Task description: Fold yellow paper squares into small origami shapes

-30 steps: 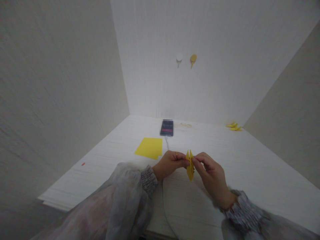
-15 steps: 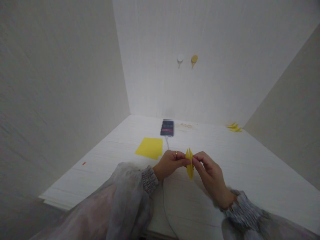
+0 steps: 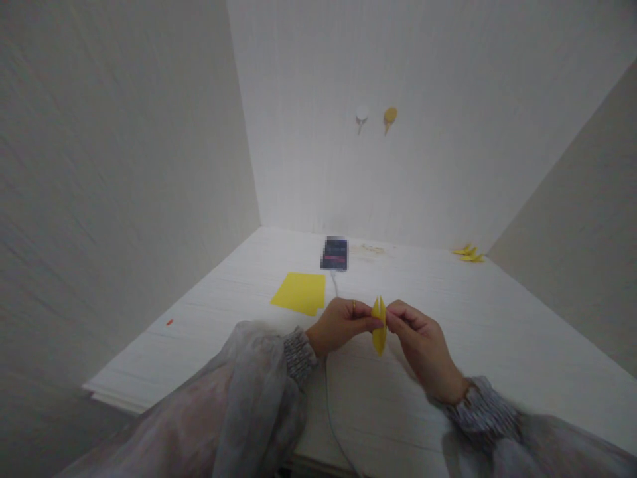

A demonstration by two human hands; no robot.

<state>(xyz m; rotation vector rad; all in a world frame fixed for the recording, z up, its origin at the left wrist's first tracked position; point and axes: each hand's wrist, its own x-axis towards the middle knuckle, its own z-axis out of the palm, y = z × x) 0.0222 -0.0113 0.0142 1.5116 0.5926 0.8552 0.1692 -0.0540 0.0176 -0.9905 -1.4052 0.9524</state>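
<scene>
A small folded piece of yellow paper (image 3: 379,338) is held upright above the table, its layers parted by a narrow gap at the top. My left hand (image 3: 343,325), with a ring on one finger, pinches it from the left between thumb and fingers. On the other side, my right hand (image 3: 423,338) has its thumb and fingertips closed at the paper's right edge. Flat yellow sheets (image 3: 301,292) lie on the table left of and beyond my left hand.
A dark, blurred-out phone-like device (image 3: 335,253) lies near the back wall, with a pale cable (image 3: 329,411) running under my left wrist. Several folded yellow paper pieces (image 3: 468,253) sit in the back right corner. An orange-red scrap (image 3: 170,322) lies at left. Two hooks (image 3: 390,116) are on the wall.
My right hand's fingers have drawn in slightly at the paper's right edge. The paper stays in my left hand's pinch; the whole view has shifted a little.
</scene>
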